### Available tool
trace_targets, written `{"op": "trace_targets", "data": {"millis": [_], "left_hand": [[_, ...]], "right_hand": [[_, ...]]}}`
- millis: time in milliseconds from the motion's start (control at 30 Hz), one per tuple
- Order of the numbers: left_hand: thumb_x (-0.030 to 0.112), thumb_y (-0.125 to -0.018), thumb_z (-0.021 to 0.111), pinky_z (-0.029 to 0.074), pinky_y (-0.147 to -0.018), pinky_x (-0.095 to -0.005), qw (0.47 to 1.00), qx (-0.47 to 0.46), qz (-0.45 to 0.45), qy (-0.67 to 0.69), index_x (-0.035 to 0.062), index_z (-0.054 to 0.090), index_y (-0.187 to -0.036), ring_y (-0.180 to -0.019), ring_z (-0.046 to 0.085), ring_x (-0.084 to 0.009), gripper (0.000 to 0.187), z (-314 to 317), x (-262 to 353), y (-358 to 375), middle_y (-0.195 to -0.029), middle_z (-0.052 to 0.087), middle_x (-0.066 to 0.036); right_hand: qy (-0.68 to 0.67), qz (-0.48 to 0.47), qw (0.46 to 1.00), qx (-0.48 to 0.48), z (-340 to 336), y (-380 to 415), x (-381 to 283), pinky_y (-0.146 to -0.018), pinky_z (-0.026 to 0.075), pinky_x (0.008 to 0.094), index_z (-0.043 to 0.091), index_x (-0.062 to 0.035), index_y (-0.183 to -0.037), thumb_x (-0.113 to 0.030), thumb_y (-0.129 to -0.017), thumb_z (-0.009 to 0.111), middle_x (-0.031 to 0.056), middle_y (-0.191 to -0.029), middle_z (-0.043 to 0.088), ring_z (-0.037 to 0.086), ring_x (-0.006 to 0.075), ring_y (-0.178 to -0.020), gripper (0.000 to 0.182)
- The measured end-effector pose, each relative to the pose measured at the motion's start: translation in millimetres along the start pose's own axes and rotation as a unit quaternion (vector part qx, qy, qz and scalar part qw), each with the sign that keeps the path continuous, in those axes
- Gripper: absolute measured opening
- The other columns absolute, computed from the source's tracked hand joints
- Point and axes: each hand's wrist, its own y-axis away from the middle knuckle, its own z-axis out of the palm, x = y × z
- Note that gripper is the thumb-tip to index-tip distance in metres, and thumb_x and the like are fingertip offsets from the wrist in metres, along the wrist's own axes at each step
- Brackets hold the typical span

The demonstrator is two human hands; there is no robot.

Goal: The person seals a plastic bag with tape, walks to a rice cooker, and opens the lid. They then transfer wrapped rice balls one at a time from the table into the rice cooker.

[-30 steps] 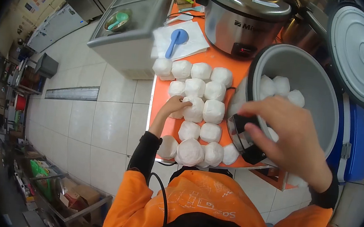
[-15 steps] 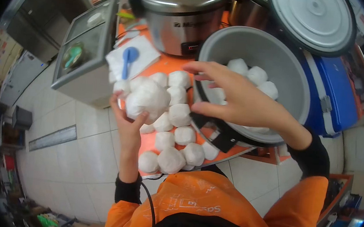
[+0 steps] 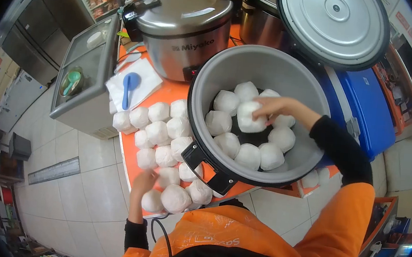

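Inside the open rice cooker [image 3: 201,85], my right hand [image 3: 278,107] grips a white wrapped bundle [image 3: 251,117], thumb and fingers on its right side. It is held over the middle of a ring of similar bundles [image 3: 228,144] lying around the pot's bottom. My left hand [image 3: 143,184], slightly blurred, is low at the near left edge of the orange table [image 3: 130,159]. Its fingertips are right at a white bundle [image 3: 168,177] among several rows of them; their closure is smeared by motion.
Behind stands a closed Miyako rice cooker [image 3: 185,41]. The open cooker's lid [image 3: 333,26] is tilted back at upper right, above a blue cooler box [image 3: 369,108]. A blue rice paddle [image 3: 128,90] lies on white paper [image 3: 146,77]. A glass-topped chest freezer [image 3: 88,76] stands left.
My right hand, open over the cooker's rim before, now holds a bundle inside the pot. My left hand no longer holds a bundle and has moved down to the near rows.
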Motion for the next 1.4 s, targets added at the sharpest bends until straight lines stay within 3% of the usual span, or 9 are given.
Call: {"op": "trace_targets", "data": {"millis": [167,267,467,667,733,867,1000,1167,1400], "left_hand": [[0.025,-0.076,0.062,0.047,-0.065,-0.0316,0.974,0.171,0.129,0.071,-0.0024,0.038,-0.122,-0.075,0.057,-0.0212,0.058,90.6,-64.8,-40.1,-0.095,0.057,-0.015],[0.028,-0.072,0.066,0.049,-0.066,-0.0323,0.970,-0.026,-0.100,0.221,-0.0050,0.045,-0.112,-0.076,0.060,-0.0242,0.056,51.2,-19.5,-19.3,-0.089,0.060,-0.018],[0.025,-0.062,0.073,0.049,-0.068,-0.0315,0.961,-0.191,-0.127,0.154,0.0000,0.042,-0.118,-0.087,0.057,-0.0177,0.069,49.7,-40.0,-53.2,-0.102,0.057,-0.011],[0.015,-0.056,0.073,0.045,-0.081,-0.0325,0.957,-0.043,0.065,0.280,-0.0015,0.039,-0.120,-0.095,0.054,-0.0214,0.074,33.1,7.1,-21.2,-0.106,0.055,-0.013],[0.015,-0.053,0.074,0.045,-0.082,-0.0328,0.972,-0.017,-0.006,0.235,-0.0022,0.040,-0.118,-0.097,0.053,-0.0213,0.075,13.5,8.1,-18.8,-0.105,0.054,-0.013],[0.012,-0.052,0.071,0.044,-0.082,-0.0330,0.949,0.044,0.107,0.293,0.0007,0.038,-0.116,-0.097,0.053,-0.0226,0.073,-64.3,39.3,27.5,-0.104,0.052,-0.012],[0.011,-0.052,0.069,0.044,-0.081,-0.0329,0.921,-0.003,0.294,0.256,0.0027,0.040,-0.114,-0.093,0.055,-0.0212,0.069,-152.9,156.7,78.1,-0.101,0.053,-0.013],[0.017,-0.057,0.067,0.045,-0.077,-0.0339,0.827,0.066,0.511,0.226,0.0020,0.038,-0.115,-0.089,0.056,-0.0242,0.067,-142.1,283.2,43.5,-0.101,0.052,-0.015],[0.013,-0.071,0.068,0.039,-0.087,-0.0384,0.814,0.247,0.409,0.330,0.0099,0.020,-0.133,-0.108,0.047,-0.0266,0.078,-135.9,259.2,43.6,-0.124,0.037,-0.016]], "right_hand": [[-0.105,0.030,0.994,0.000,19.7,-64.9,38.3,-0.064,0.054,0.0300,0.042,0.0005,-0.110,-0.021,-0.064,0.067,0.0152,-0.104,0.049,0.055,0.0224,-0.085,0.057],[-0.093,0.034,0.994,0.042,25.1,-72.3,42.3,-0.062,0.055,0.0321,0.044,0.0040,-0.108,-0.017,-0.066,0.065,0.0170,-0.107,0.049,0.057,0.0243,-0.085,0.051],[-0.025,-0.031,0.986,0.164,40.2,-75.4,46.8,-0.059,0.055,0.0332,0.042,0.0024,-0.114,-0.013,-0.070,0.062,0.0201,-0.103,0.053,0.060,0.0257,-0.077,0.051],[0.148,-0.043,0.975,0.159,22.7,-40.0,23.0,-0.053,0.049,0.0288,0.044,-0.0050,-0.117,-0.017,-0.075,0.059,0.0123,-0.096,0.056,0.056,0.0168,-0.067,0.046],[0.145,-0.061,0.971,0.180,9.9,-23.6,10.7,-0.049,0.046,0.0289,0.047,-0.0053,-0.114,-0.019,-0.076,0.059,0.0103,-0.095,0.056,0.053,0.0145,-0.061,0.042],[0.055,-0.294,0.929,0.218,11.2,42.3,-26.3,-0.075,0.047,0.0284,0.054,-0.0088,-0.109,-0.020,-0.080,0.057,0.0100,-0.094,0.060,0.057,0.0161,-0.082,0.031],[0.002,-0.396,0.918,0.009,42.9,97.4,-77.5,-0.078,0.046,0.0293,0.046,-0.0102,-0.118,-0.018,-0.076,0.063,0.0108,-0.104,0.056,0.057,0.0161,-0.088,0.046],[0.003,-0.354,0.935,0.000,45.4,121.0,-90.4,-0.077,0.048,0.0273,0.037,-0.0123,-0.120,-0.012,-0.068,0.068,0.0093,-0.105,0.052,0.055,0.0152,-0.091,0.060],[0.059,-0.007,0.986,0.157,-10.2,54.3,4.3,-0.053,0.054,0.0328,0.036,-0.0091,-0.111,-0.021,-0.062,0.071,0.0146,-0.103,0.049,0.057,0.0237,-0.082,0.062]]}}
